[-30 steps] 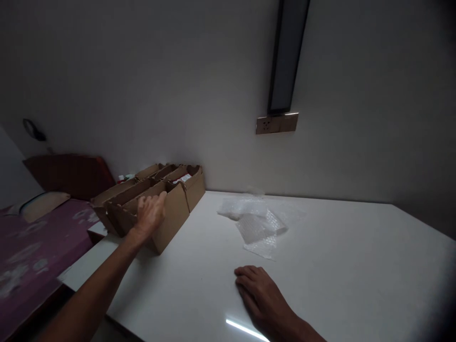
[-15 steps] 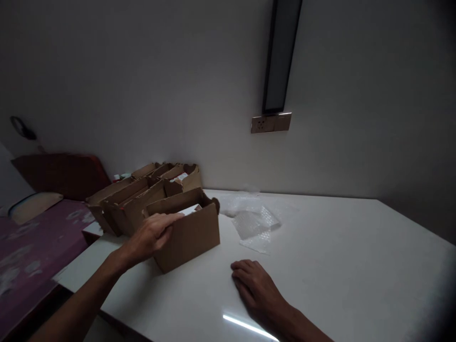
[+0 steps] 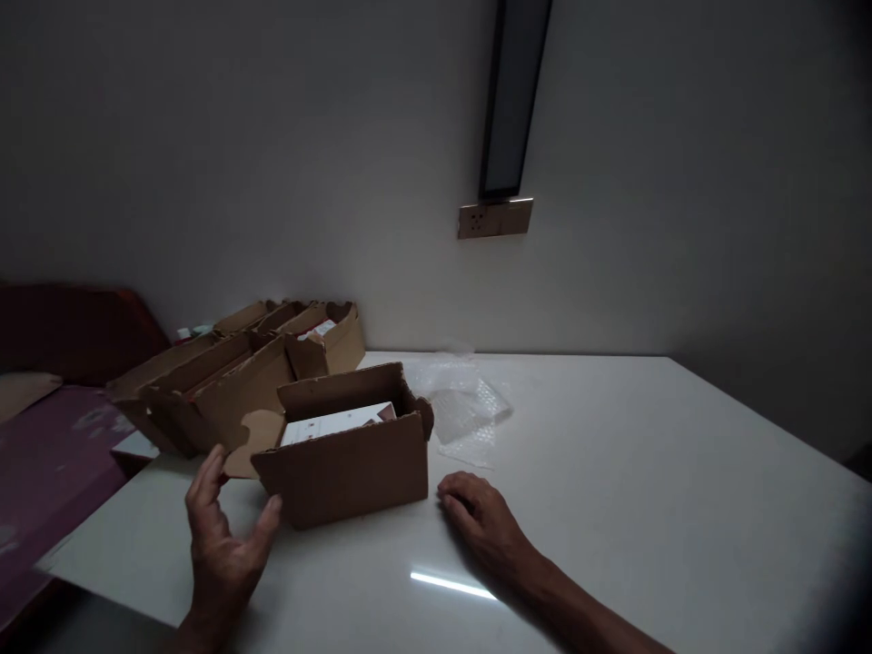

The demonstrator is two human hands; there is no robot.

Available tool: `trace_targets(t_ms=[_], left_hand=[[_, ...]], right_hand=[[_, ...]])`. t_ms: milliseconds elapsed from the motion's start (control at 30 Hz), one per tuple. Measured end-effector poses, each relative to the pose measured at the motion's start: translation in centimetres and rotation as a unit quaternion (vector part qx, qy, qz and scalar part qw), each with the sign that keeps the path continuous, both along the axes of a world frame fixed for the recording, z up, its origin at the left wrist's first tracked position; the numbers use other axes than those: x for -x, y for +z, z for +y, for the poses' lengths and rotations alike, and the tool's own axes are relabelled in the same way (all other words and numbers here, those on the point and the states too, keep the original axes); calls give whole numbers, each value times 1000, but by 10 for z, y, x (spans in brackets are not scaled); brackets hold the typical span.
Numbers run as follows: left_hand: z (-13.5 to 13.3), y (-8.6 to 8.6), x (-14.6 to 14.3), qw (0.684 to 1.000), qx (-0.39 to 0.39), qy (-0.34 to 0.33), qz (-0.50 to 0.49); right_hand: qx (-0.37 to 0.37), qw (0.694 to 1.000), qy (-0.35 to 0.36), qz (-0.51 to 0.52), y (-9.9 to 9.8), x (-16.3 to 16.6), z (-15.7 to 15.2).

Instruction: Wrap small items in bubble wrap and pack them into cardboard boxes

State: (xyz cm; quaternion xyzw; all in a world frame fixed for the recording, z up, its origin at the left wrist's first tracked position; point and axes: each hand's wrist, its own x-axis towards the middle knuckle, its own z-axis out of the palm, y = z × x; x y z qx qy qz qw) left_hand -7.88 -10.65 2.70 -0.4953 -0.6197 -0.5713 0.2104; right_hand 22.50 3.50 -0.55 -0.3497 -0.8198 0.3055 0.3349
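A brown cardboard box (image 3: 354, 472), open at the top, stands on the white table with a white printed carton (image 3: 341, 422) inside it. Its left end flap (image 3: 259, 440) is folded outward. My left hand (image 3: 228, 536) is just left of the box, thumb and fingers spread apart, with nothing between them. The fingertips are close to the flap; whether they touch it I cannot tell. Resting on the table just right of the box, my right hand (image 3: 483, 518) is loosely curled and holds nothing, with a gap between thumb and forefinger.
Several more open cardboard boxes (image 3: 232, 391) stand at the table's back left, one with a white item (image 3: 318, 330) in it. Clear bubble wrap (image 3: 470, 418) lies behind the box. A wall socket (image 3: 495, 219) is above the table (image 3: 613, 472). A purple-covered bed (image 3: 74, 454) is at the left.
My left hand has let go of the box's near left edge and moved down and left, fingers spreading. The box sits more squarely, its left flap folded out. My view has shifted slightly right.
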Motion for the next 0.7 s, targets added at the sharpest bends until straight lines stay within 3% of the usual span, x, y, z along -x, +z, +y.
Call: trace_targets(t_ms=[133,300,400,533,700], left_hand=[[3,-31,-2,994,9,-47,-103],[17,-42,-8,942,151,-104,-280],[27,-42,-9,935,215,-87,-267],[43,-39,-16,934,232,-88,-256],[75,-37,-39,927,244,-141,-247]], right_hand=[[-36,999,-17,1,-13,0,9],[-95,991,-32,-90,-20,1,38],[-89,989,-42,-111,-15,0,69],[-65,992,-91,-62,-13,-3,106],[-9,996,-86,34,-15,-10,119]])
